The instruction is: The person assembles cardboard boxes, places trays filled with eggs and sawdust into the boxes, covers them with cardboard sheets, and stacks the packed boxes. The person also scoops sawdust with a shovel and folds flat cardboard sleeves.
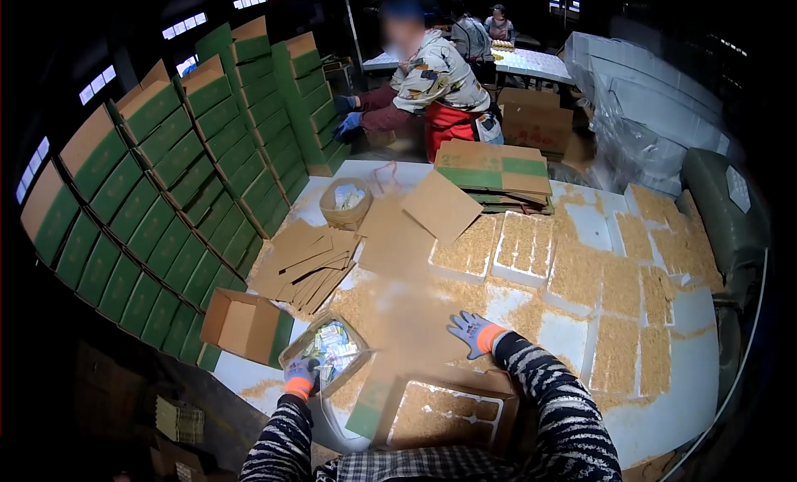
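Note:
My left hand (300,375), in a grey glove with an orange cuff, is at the left side of a clear plastic tub (363,349). Its fingers are curled by the rim, and what they hold, if anything, is hidden. Small printed packets (332,349) fill the tub. My right hand (473,333), gloved alike, is open with its fingers spread, low over the table's middle beside a brown cardboard sheet (415,320). Close to my body is an open carton (508,411) holding a white foam tray (444,411) filled with sawdust-like material.
Stacked green-and-brown cartons (141,208) wall the left side. An open box (241,324), cardboard pieces (303,266) and another tub (344,204) lie on the left. Filled foam trays (618,283) cover the right. Flattened cartons (498,162) lie at the back, near a co-worker (444,79).

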Action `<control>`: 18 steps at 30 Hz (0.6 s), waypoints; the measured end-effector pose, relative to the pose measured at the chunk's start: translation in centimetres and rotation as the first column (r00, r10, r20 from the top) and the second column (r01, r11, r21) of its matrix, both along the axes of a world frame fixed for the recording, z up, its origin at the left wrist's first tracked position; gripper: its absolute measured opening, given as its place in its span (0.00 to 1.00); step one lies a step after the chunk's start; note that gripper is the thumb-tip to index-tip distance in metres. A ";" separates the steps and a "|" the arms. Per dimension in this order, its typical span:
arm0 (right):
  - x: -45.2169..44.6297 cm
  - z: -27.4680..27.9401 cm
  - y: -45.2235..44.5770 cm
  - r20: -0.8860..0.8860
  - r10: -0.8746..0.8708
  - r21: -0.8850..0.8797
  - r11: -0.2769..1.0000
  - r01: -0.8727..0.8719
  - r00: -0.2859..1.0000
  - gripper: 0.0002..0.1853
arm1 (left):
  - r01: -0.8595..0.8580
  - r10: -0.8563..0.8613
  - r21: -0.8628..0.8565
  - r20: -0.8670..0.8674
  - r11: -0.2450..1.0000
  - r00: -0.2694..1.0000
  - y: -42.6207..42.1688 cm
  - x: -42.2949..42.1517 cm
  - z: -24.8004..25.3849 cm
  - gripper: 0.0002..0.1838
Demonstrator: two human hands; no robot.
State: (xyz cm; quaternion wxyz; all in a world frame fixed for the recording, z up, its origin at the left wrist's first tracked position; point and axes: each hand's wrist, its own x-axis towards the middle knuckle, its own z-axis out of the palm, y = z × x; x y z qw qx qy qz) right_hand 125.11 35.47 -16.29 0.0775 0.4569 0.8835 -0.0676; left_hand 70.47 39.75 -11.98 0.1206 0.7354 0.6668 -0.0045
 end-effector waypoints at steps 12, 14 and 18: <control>2.8 14.7 -8.6 -0.616 -0.515 0.094 0.704 0.704 0.597 0.19 | 0.047 -0.050 -0.033 -0.089 0.998 0.995 2.1 -2.9 -2.2 0.15; 2.1 17.9 -11.2 -0.701 -0.513 0.067 0.644 0.762 0.495 0.20 | 0.150 -0.185 0.280 0.102 0.948 0.978 2.7 -3.1 -1.8 0.12; 0.4 20.4 -15.7 -0.728 -0.536 0.072 0.562 0.824 0.429 0.18 | -0.059 0.051 0.083 0.087 0.995 0.995 2.4 -2.1 2.9 0.11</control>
